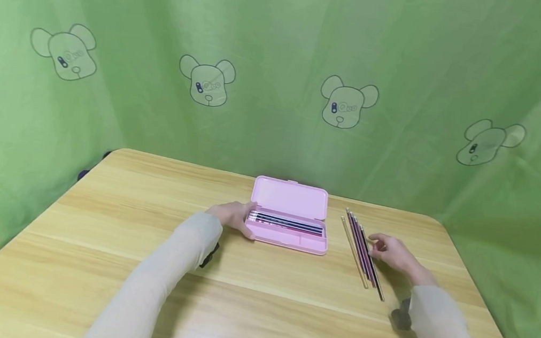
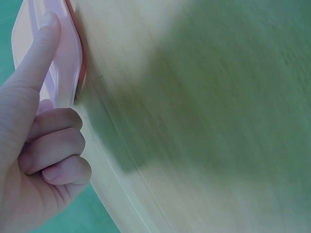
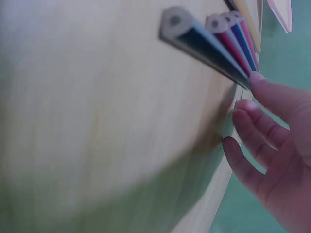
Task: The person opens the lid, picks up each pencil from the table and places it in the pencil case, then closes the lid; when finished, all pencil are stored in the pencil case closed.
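My left hand [image 1: 234, 216] grips the left end of an open pink pencil case [image 1: 269, 238]; in the left wrist view its thumb [image 2: 41, 48] lies along the case, with other fingers curled below. Several dark and magenta pencils [image 1: 290, 224] lie lengthwise in the case's rear compartment. To the right, several loose pencils [image 1: 359, 246] lie side by side on the table. My right hand [image 1: 391, 253] is at their right side, fingers loosely bent and apart. Seen from the right wrist, its thumb tip touches or nearly touches the nearest dark pencil [image 3: 204, 53], fingertips below.
The case's raised lid [image 1: 289, 196] stands near the back edge of the wooden table [image 1: 259, 302]. A natural-wood pencil [image 1: 355, 251] lies at the left of the loose group. Green curtains [image 1: 281, 41] with printed bear heads hang behind and at both sides.
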Demonstrator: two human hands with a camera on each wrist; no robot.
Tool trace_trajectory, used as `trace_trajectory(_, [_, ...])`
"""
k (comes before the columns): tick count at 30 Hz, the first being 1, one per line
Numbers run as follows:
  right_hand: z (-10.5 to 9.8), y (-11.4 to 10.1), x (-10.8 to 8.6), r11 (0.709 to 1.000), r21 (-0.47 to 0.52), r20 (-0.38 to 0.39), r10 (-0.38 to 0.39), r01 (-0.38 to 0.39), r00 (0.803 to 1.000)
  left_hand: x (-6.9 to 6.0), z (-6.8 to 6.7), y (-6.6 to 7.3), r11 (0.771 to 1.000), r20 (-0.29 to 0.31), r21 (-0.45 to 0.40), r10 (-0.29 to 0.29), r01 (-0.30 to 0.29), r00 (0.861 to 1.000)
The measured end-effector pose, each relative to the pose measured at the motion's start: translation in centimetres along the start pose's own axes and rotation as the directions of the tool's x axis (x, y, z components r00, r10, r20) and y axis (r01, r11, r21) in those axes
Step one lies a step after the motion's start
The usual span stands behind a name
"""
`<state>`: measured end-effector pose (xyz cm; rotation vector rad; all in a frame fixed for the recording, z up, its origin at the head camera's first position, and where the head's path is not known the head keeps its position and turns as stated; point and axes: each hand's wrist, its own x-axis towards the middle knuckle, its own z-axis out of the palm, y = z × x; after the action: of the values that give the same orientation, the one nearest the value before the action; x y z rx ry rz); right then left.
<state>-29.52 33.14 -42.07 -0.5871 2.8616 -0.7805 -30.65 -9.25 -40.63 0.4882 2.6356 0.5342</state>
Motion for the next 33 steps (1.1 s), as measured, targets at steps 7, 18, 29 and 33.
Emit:
trace_trajectory(7, [0.01, 0.05, -0.09, 0.999, -0.035, 0.035, 0.01, -0.009, 0.999, 0.07, 0.05, -0.03, 1.0, -0.003, 0.005, 0.01, -0.01, 1.0])
trace_trajectory(18, [-0.09, 0.04, 0.08, 0.977, -0.214, 0.035, -0.007, 0.015, 0.999, 0.09, 0.02, -0.04, 1.0, -0.002, 0.004, 0.021, -0.021, 1.0])
trace_trajectory(29, [0.2, -0.25, -0.16, 0.981, -0.195, 0.059, 0.024, -0.012, 0.998, -0.02, 0.12, -0.12, 1.0, 0.001, -0.009, 0.016, -0.016, 1.0])
trace_trajectory(33, [0.24, -0.46, -0.28, 0.987, -0.155, 0.047, 0.056, -0.048, 0.997, -0.11, -0.02, 0.08, 1.0, 0.002, -0.006, 0.016, -0.016, 1.0])
